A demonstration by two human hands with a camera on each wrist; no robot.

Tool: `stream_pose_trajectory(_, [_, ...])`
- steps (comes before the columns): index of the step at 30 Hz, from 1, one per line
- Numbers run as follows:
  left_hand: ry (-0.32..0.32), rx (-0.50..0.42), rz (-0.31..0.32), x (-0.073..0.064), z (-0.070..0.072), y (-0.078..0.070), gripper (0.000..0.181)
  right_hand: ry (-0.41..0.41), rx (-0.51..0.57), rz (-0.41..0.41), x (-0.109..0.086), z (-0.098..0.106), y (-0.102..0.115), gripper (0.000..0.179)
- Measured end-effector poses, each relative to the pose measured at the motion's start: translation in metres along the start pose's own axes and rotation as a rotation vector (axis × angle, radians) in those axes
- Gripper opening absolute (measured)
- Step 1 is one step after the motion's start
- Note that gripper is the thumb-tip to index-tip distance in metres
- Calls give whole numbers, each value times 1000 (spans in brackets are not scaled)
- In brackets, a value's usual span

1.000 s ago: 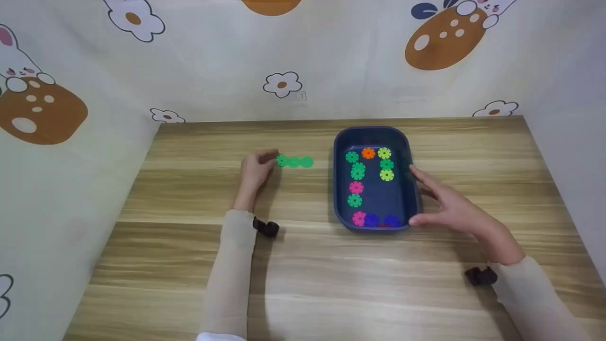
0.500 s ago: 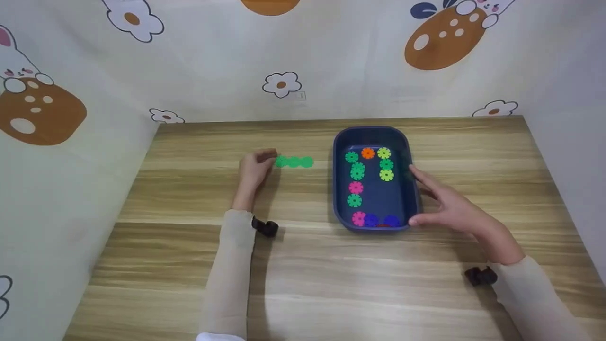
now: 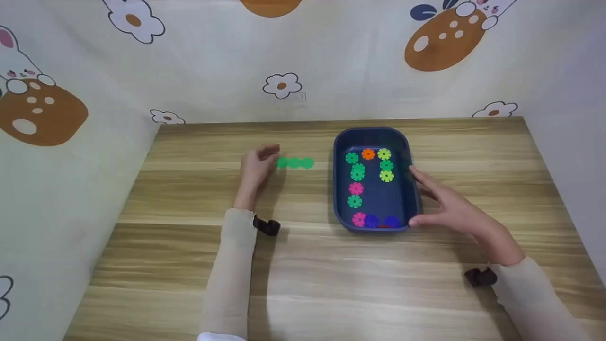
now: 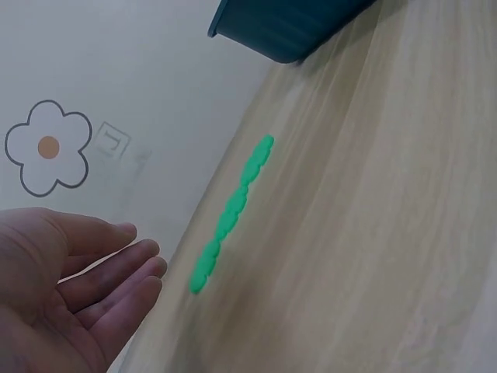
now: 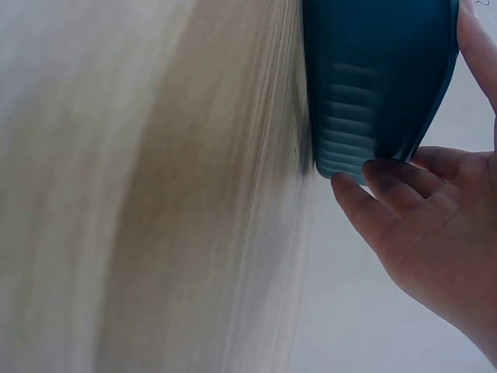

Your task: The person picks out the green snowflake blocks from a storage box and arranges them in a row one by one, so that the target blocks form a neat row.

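Observation:
Three green notched plastic building discs (image 3: 295,163) lie in a row on the table, seen nearly edge-on as one strip in the left wrist view. Just left of that row is my left hand (image 3: 258,166); its fingers are loosely bent, and the left wrist view shows a gap between fingertips and discs (image 4: 231,214). My right hand (image 3: 450,206) is spread against the right side of a dark blue rectangular bin (image 3: 338,189), thumb near its front corner and forefinger farther back. Other fingertips touch the bin's ribbed outer wall (image 5: 349,109) in the right wrist view.
Inside the bin are several notched discs: green, yellow, an orange disc (image 3: 368,154), a pink disc (image 3: 356,188) and blue ones near the front wall. A wooden table (image 3: 360,289) carries everything. A patterned cloth (image 3: 213,61) hangs behind the table's back edge.
My left hand's fingertips have lifted slightly from the left end of the green row. The discs, the bin and my right hand have stayed put.

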State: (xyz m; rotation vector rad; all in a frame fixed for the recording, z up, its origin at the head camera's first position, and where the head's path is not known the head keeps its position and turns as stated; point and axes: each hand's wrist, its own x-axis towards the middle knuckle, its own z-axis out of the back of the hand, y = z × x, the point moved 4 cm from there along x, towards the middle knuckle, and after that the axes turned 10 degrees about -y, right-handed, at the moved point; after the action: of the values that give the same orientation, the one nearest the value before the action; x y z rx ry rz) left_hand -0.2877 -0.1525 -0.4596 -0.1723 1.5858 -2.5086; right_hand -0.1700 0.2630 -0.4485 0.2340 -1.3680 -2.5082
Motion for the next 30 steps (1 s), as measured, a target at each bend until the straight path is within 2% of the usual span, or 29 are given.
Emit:
stream_pose_trajectory(9, [37,-29,39,-3,-7,-16,30,2,8,22,0,0,-1,109])
stream_pose_trajectory(25, [92,-153,-13,-10,-29,-46,31,-5,8,35,1,0,-2,110])
stream_pose_trajectory(30, [107,-171,-73,-12,-38,-55,32,-7,23,30,0,0,-1,110])
